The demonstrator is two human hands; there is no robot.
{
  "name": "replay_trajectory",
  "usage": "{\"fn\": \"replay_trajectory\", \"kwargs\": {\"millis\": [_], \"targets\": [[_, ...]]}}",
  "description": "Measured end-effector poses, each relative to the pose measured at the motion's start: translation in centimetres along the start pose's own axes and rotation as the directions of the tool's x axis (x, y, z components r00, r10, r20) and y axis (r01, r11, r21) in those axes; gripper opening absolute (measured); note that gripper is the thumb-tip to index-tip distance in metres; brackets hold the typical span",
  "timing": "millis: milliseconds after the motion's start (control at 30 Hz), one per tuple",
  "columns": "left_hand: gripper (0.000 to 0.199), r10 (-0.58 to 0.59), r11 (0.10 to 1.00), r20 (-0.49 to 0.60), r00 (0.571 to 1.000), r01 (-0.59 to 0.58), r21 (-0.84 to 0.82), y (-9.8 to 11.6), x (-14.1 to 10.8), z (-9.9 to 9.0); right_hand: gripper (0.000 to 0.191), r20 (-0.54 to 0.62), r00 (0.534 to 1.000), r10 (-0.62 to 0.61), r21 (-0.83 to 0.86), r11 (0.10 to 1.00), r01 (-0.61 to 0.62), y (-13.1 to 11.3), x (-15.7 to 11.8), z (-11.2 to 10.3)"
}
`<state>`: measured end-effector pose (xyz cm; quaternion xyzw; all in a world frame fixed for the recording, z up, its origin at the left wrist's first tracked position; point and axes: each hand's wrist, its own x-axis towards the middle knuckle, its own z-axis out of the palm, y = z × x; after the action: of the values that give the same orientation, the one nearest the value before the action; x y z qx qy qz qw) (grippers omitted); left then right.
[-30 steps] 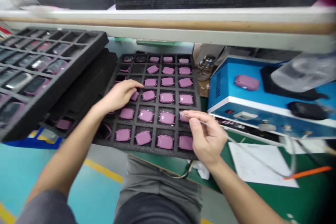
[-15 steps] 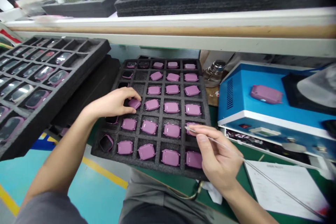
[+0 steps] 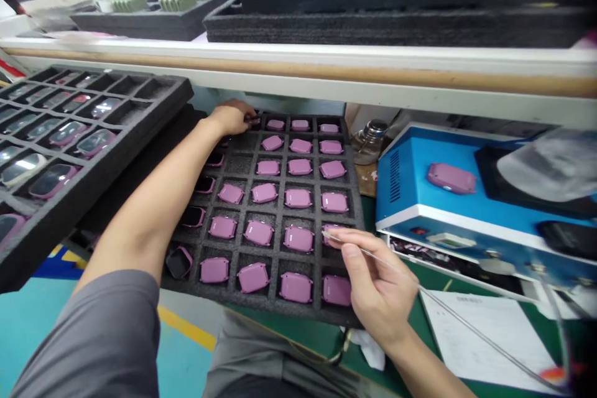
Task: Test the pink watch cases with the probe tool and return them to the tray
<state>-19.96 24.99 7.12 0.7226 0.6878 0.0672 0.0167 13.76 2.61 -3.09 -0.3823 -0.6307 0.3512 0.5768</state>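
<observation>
Grey woven trousers and grey sleeve nearest, both cut off by the frame. Right hand: thumb and fingers pinched on a thin, smooth tube, tip over a purple watch case in the right column. That case is partly covered by the fingers; the tube's far end blurs out lower right.

Black foam tray, grainy, square-walled pockets. Most hold matte purple cases, rounded rectangles with corner lugs, some with small white marks. Left column has glossy dark-faced ones, part hidden by the left forearm.

Left hand at the tray's far left corner, fingers bent, tips at a small dark piece. Can't tell if it's gripped.

Tray sits on a green bench. Right: printed sheet, text unreadable; blue metal box with a loose purple case on top; glass bottle behind. Left: second foam tray, tilted, glassy pieces in pockets, cut off. Teal floor, yellow stripe. White shelf beyond, black foam stack on it.
</observation>
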Motion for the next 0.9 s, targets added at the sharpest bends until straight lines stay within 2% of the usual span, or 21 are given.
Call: {"fn": "replay_trajectory", "kwargs": {"millis": [67,133,200,233,300,333,400,467,533,600,767,900], "targets": [[0.042,-0.033,0.998,0.017,0.999,0.032,0.058,0.3,0.4,-0.2,0.019,0.011,1.000,-0.003,0.016,1.000,0.002,0.1,0.0,0.0],[0.038,-0.032,0.999,-0.029,0.999,0.033,0.043,1.4,-1.4,-0.4,0.019,0.006,1.000,-0.003,0.034,0.999,0.003,0.2,-0.1,0.1],[0.032,-0.012,0.992,-0.101,0.995,-0.001,-0.129,3.6,-5.2,-0.5,0.019,-0.015,1.000,0.009,0.048,0.999,-0.008,0.1,-0.2,0.2],[0.028,-0.019,0.956,-0.134,0.991,-0.021,-0.292,5.0,-7.7,-0.4,0.019,-0.027,0.999,0.016,0.055,0.998,-0.015,0.0,-0.2,0.3],[0.026,-0.044,0.780,-0.121,0.992,-0.042,-0.625,8.5,-13.2,0.2,0.018,-0.050,0.999,0.020,0.073,0.997,-0.016,-0.2,-0.2,0.4],[0.028,-0.077,0.679,-0.108,0.991,-0.028,-0.734,10.3,-15.8,0.6,0.018,-0.061,0.998,0.013,0.081,0.997,-0.008,-0.3,-0.1,0.4],[0.030,-0.150,0.491,-0.064,0.987,0.018,-0.871,13.8,-20.2,1.8,0.017,-0.080,0.996,-0.027,0.084,0.996,0.034,-0.5,0.0,0.4],[0.031,-0.211,0.337,-0.015,0.977,0.058,-0.940,16.7,-22.9,3.3,0.017,-0.099,0.992,-0.081,0.070,0.994,0.088,-0.6,0.1,0.4],[0.029,-0.254,0.231,0.008,0.967,0.069,-0.970,18.7,-23.9,4.8,0.017,-0.121,0.985,-0.120,0.066,0.989,0.129,-0.7,0.3,0.4],[0.027,-0.290,0.182,-0.007,0.957,0.048,-0.982,19.7,-24.0,6.0,0.018,-0.127,0.984,-0.129,0.077,0.987,0.139,-0.7,0.4,0.4],[0.027,-0.336,0.153,-0.069,0.939,-0.018,-0.988,20.0,-23.8,7.2,0.020,-0.077,0.988,-0.134,0.082,0.987,0.140,-0.7,0.5,0.4],[0.027,-0.350,0.179,-0.094,0.932,-0.032,-0.983,20.0,-24.1,7.4,0.021,-0.072,0.988,-0.139,0.066,0.987,0.144,-0.7,0.5,0.4]]}}
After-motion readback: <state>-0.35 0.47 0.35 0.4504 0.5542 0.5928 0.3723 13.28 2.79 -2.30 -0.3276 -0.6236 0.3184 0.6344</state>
